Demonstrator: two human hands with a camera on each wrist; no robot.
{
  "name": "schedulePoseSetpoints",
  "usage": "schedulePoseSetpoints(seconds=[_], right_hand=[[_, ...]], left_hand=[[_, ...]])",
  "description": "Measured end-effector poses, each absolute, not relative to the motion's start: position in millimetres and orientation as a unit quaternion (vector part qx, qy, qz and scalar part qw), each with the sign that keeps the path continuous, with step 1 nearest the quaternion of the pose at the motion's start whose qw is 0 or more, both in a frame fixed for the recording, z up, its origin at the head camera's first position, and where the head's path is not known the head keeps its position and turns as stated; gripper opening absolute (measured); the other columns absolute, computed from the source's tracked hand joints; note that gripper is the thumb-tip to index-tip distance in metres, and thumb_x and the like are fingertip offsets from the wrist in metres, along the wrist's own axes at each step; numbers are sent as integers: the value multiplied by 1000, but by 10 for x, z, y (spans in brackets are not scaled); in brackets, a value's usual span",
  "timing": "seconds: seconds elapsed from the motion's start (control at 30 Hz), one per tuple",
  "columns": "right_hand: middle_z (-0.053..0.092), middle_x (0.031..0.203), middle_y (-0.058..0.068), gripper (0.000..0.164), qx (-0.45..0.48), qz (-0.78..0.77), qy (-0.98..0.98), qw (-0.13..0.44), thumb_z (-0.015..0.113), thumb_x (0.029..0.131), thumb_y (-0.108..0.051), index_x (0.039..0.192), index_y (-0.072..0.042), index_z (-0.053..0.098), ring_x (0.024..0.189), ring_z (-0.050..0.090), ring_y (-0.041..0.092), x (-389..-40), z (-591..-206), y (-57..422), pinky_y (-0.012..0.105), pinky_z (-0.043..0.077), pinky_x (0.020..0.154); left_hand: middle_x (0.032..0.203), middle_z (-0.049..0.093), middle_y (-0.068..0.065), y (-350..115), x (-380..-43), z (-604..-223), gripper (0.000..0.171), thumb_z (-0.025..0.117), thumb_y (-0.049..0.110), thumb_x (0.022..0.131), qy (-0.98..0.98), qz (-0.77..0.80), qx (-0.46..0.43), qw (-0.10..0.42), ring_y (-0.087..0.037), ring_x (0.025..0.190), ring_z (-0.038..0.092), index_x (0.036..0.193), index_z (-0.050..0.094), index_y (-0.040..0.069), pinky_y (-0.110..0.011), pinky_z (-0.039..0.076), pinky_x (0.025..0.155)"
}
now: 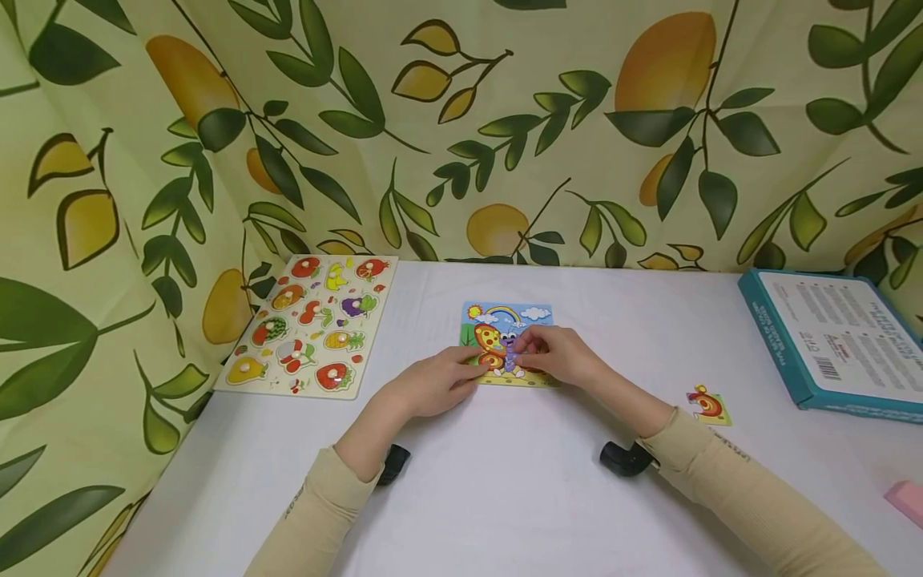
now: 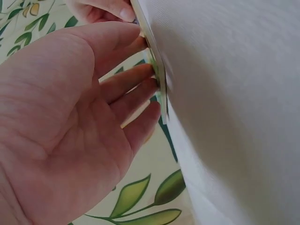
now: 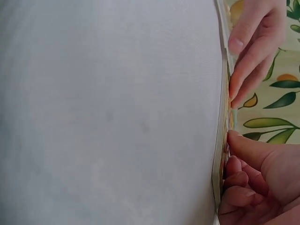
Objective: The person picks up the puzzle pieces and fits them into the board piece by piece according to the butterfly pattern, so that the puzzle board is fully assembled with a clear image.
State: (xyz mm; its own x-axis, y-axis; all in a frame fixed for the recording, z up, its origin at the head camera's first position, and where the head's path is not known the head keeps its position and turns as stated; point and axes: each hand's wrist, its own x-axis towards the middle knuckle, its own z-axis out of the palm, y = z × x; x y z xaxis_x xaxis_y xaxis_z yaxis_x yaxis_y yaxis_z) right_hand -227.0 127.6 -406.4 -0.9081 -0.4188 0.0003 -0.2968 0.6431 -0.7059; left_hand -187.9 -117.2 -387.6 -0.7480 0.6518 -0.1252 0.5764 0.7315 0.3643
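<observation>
A jigsaw puzzle (image 1: 537, 312) with a butterfly, rainbow and sun lies flat on the white table. My left hand (image 1: 443, 379) reaches in from its left, fairly straight fingertips resting on the butterfly's left wing. From the right, my right hand (image 1: 566, 355) bends over the puzzle. Its thumb and curled fingers (image 3: 236, 179) touch the surface beside the purple body, hiding the right wing area; I cannot tell whether they pinch a piece. A loose puzzle piece (image 1: 709, 406) with a red and orange wing pattern lies apart on the right.
A fruit peg board (image 1: 368, 344) lies at the back left. At the right stands a blue-edged box (image 1: 786, 353), with a pink block (image 1: 904, 501) nearer the front edge. Black curved parts (image 1: 622, 459) show beneath the forearms. A leaf-patterned curtain (image 1: 461, 144) hangs behind the table.
</observation>
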Motion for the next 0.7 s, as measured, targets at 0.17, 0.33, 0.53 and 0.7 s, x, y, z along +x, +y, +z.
schedulePoseSetpoints(seconds=[0.17,0.33,0.53,0.7], right_hand=[[56,74,-3,11,-210,-366,903,85,74,88,-17,87,-11,66,68,49,14,-2274,-4056,1300,27,40,63],[54,74,-3,16,-221,-357,902,101,78,85,-19,88,-11,65,68,47,14,-2274,-4044,1300,25,38,61],[54,77,-1,19,-228,-348,902,113,78,84,-20,93,-8,65,70,46,14,-2240,-4025,1349,25,38,61],[64,94,0,24,-221,-376,894,105,72,90,-20,112,-10,70,84,57,17,-2097,-3974,1614,26,49,65]], left_hand=[[155,35,-6,-1170,-1896,-3886,43,51,22,102,910,173,351,135,-23,141,33,144,49,10,-40,31,113],[153,38,-4,-1146,-1902,-3872,46,50,21,102,903,184,356,154,-21,140,35,147,45,13,-39,32,112],[138,45,-9,-1015,-1909,-3846,43,53,26,101,910,125,375,122,-23,122,43,144,51,24,-38,40,102],[150,42,-6,-936,-1920,-3822,41,51,26,102,906,134,376,137,-22,137,37,142,53,17,-38,34,111]])
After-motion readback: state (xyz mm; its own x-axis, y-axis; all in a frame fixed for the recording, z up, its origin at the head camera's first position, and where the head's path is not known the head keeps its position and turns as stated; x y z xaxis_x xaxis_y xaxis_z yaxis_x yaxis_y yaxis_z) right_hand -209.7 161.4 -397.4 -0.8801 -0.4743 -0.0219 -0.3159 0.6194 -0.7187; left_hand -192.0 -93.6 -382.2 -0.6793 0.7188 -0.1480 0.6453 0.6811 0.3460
